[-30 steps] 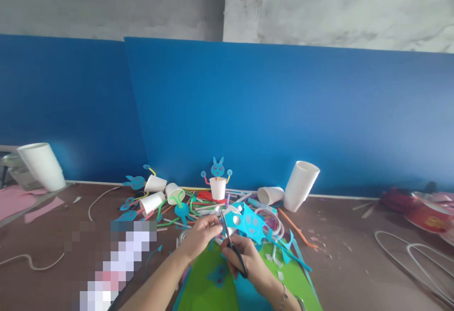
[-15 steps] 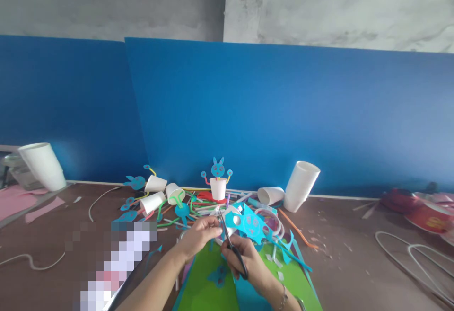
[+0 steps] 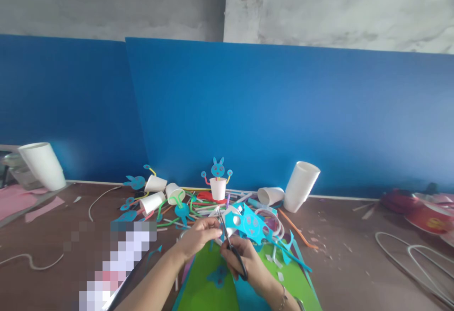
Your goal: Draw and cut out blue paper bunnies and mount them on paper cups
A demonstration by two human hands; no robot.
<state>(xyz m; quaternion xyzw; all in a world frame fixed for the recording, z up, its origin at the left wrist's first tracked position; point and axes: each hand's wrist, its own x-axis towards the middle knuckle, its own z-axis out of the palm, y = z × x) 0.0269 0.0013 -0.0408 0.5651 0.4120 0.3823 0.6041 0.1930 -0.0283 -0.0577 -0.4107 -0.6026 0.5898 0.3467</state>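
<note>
A pair of scissors with dark handles is in my right hand, fingers through the loops and blades pointing up and away from me. Close beside the blades, my left hand is closed in a pinch; what it holds is too small to make out. Beyond my right hand lies a blue paper sheet with cut-out holes and a drawn face. Below my hands a blue rabbit-shaped cutout rests on green paper. Small white scraps are to the right of my right hand.
A white cup with a blue rabbit head stands upright at the back. Similar cups lie left among coloured straws. Stacked white cups stand right, another stack far left. A white cable loops at right.
Almost nothing differs. My hands and the scissors stay in nearly the same place, with only a tiny shift of my right hand.
</note>
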